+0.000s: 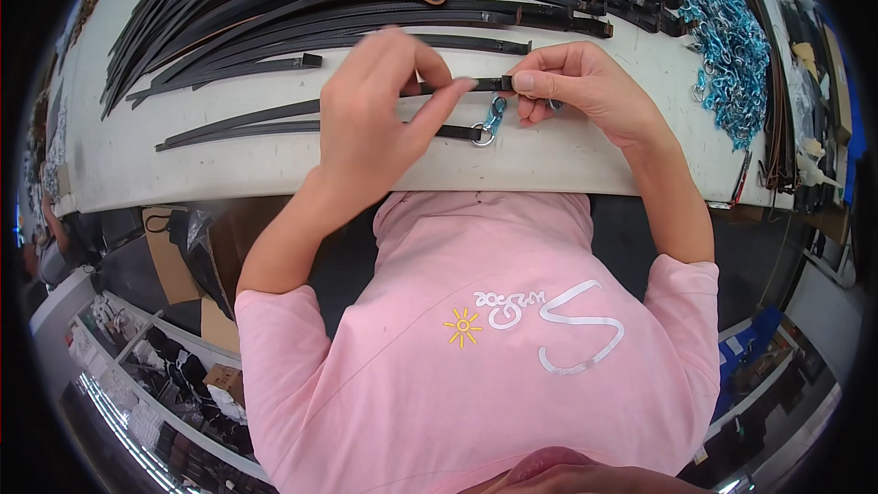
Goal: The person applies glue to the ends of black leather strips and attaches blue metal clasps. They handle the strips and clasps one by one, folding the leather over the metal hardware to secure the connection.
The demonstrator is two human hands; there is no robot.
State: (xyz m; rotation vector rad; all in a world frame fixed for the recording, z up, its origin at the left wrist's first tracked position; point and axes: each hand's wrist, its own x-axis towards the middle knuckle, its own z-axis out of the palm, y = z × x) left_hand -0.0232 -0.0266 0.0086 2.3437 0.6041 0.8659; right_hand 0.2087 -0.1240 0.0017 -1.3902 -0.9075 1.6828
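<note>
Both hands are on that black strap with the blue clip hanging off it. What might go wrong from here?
1. The strap is pinched only at the fingertips of the left hand and right hand; it may slip free.
2. The blue clip and its ring dangle loose and might snag the straps lying underneath.

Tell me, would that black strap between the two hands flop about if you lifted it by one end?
Probably yes. The black strap is thin and flat, and its far part curves loosely across the white table, so it looks limp rather than stiff. The blue clip and metal ring hanging from it would likely swing and weigh that end down.
</note>
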